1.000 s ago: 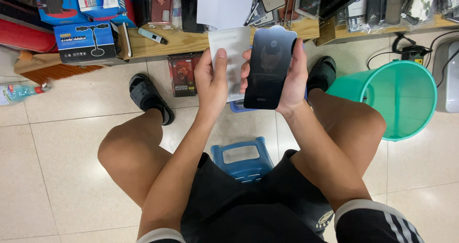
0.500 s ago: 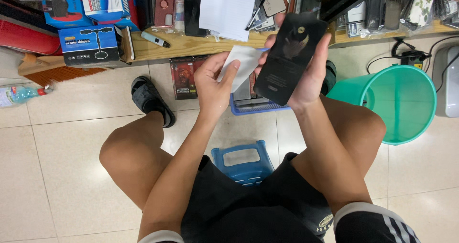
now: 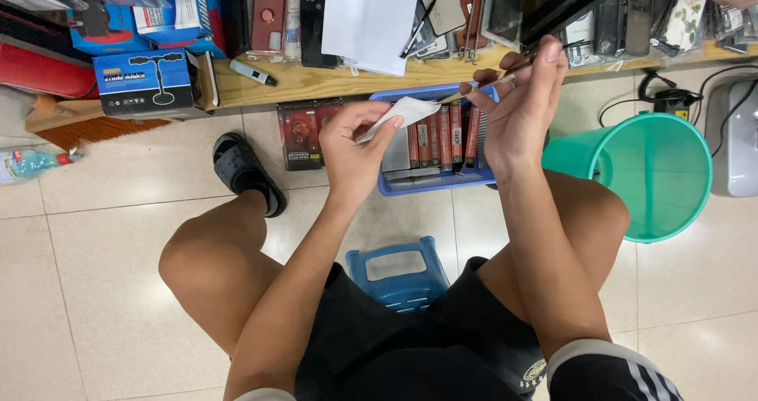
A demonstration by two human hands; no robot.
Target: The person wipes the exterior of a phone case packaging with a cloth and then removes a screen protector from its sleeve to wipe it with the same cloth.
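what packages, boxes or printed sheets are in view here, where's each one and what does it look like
Blue box: rectangular, stand picture, on shelf, upper left.
Red packs: slim, upright in blue basket on the floor, beyond the hands.
Red package: flat on floor, left of basket.
White sheet: on shelf, top centre.
Left hand: pinches a small white sheet.

Right of frame: teal plastic bucket [image 3: 659,172] on pale tiled floor [image 3: 95,243], beside a grey appliance [image 3: 738,133] with black cables [image 3: 663,97]. Centre: blue basket [image 3: 430,181] packed with red boxes [image 3: 442,133]. Lower centre: small blue stool [image 3: 399,271]. Left of centre: black sandal [image 3: 245,172]. Top: wooden shelf [image 3: 316,81] bearing white paper [image 3: 371,22], a black phone [image 3: 312,14], blue boxes [image 3: 146,81]. Far left: plastic bottle [image 3: 35,163] lying flat.
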